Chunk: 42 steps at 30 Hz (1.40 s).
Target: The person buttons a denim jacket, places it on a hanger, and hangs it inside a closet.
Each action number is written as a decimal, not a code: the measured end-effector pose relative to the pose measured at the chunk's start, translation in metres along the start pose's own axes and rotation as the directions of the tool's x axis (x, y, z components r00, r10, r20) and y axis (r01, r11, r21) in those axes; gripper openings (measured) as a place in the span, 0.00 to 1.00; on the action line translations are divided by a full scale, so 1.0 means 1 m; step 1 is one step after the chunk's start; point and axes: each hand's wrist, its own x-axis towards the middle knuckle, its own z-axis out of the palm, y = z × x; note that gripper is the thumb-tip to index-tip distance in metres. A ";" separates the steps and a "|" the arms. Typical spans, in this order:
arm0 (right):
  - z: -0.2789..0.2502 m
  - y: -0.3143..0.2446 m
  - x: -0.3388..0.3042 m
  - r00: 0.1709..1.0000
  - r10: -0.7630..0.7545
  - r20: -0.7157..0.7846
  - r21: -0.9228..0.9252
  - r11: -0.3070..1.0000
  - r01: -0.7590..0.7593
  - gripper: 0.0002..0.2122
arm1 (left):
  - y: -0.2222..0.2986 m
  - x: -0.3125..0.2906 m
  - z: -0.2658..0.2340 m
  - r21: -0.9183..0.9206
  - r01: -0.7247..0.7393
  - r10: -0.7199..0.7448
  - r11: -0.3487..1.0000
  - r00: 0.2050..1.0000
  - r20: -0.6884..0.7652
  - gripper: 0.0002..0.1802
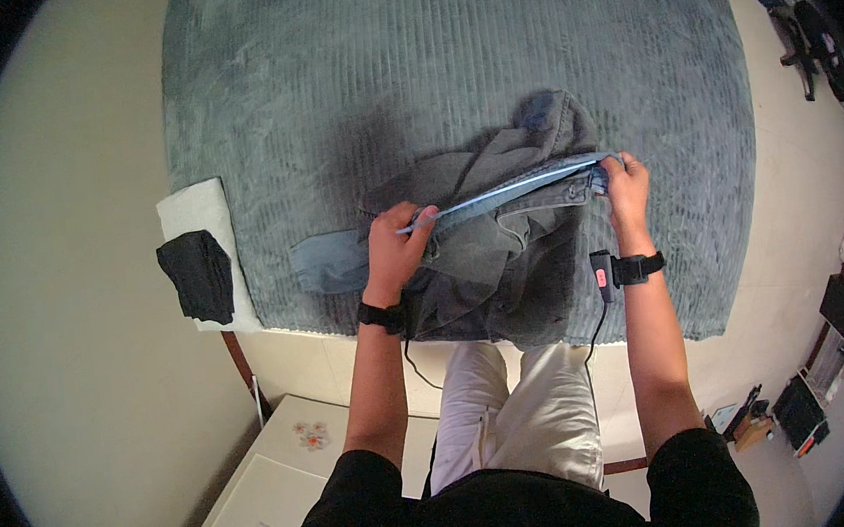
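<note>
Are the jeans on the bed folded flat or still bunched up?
Bunched up: the grey jeans lie rumpled while the left hand and right hand stretch the waistband.

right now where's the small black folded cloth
In the head view, the black folded cloth lies at the bed's near-left corner on a white towel, left of the left hand.

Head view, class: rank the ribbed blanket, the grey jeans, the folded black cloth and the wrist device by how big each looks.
1. Ribbed blanket
2. Grey jeans, held by the left hand and right hand
3. Folded black cloth
4. Wrist device
</note>
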 end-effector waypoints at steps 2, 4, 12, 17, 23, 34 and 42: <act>-0.005 -0.011 -0.010 0.997 -0.074 0.006 -0.043 0.996 0.074 0.05 | -0.003 0.000 -0.002 0.109 -0.031 0.032 0.994 0.999 -0.002 0.22; -0.009 -0.043 -0.031 0.989 -0.150 0.013 -0.087 0.985 0.150 0.04 | -0.004 0.002 -0.001 0.213 -0.063 0.064 0.975 0.998 0.000 0.21; 0.012 -0.132 -0.126 0.640 -0.527 0.560 0.105 0.811 0.576 0.22 | 0.019 0.001 -0.007 0.036 -0.016 0.019 0.999 0.996 -0.082 0.18; 0.029 -0.112 -0.091 0.599 -0.618 0.509 -0.433 0.418 0.799 0.35 | -0.024 -0.003 -0.032 -0.081 -0.054 0.041 0.995 0.986 -0.163 0.15; 0.042 -0.107 -0.047 0.676 -0.368 0.639 -0.639 0.235 0.732 0.12 | -0.012 0.018 -0.039 0.200 -0.286 0.323 0.937 0.928 -0.184 0.21; 0.078 -0.050 -0.033 0.810 -0.285 0.513 -0.767 0.271 0.582 0.15 | -0.055 0.050 0.017 0.109 0.093 -0.050 0.990 0.936 -0.348 0.17; 0.134 -0.037 -0.046 0.582 -0.591 0.559 -0.610 0.182 0.771 0.27 | -0.097 0.053 0.056 -0.044 0.197 -0.202 0.979 0.944 -0.260 0.26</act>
